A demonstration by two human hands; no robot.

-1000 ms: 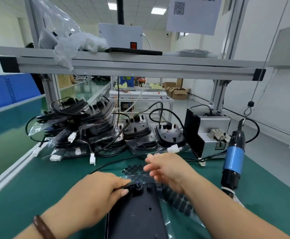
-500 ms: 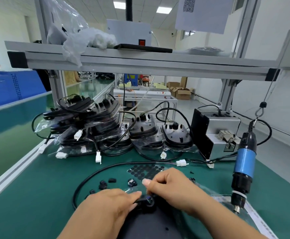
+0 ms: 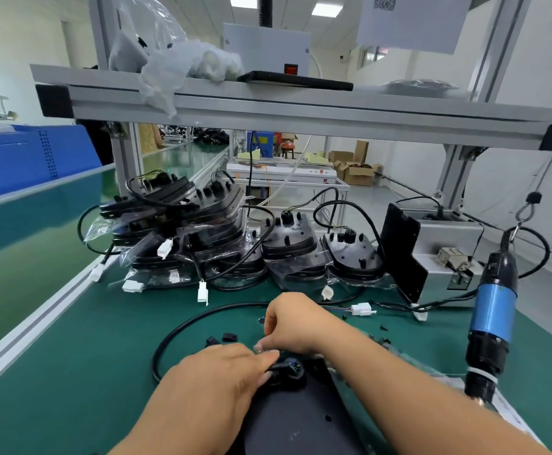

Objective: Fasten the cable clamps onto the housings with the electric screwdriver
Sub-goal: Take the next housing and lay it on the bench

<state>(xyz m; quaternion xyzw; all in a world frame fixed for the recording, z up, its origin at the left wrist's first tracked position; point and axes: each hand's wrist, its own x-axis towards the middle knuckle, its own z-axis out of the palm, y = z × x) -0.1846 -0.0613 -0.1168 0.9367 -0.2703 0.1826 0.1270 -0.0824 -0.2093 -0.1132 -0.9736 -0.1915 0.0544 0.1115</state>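
A black housing lies flat on the green mat in front of me. At its far end is a round black cable entry with a black cable looping off to the left. My left hand pinches the cable right at that entry. My right hand is curled just behind it, fingertips pinching a small part that I cannot make out. The blue and black electric screwdriver hangs free from a hook at the right; neither hand touches it. Two loose black clamps lie on the mat.
Stacks of black housings in plastic bags with white connectors fill the back of the bench. A grey screw feeder box stands at the back right. Small black screws are scattered near the right hand. An aluminium shelf spans overhead.
My right hand came down from above the housing and closed in at the cable entry beside my left hand. The view shifted, so the housing sits lower in frame.
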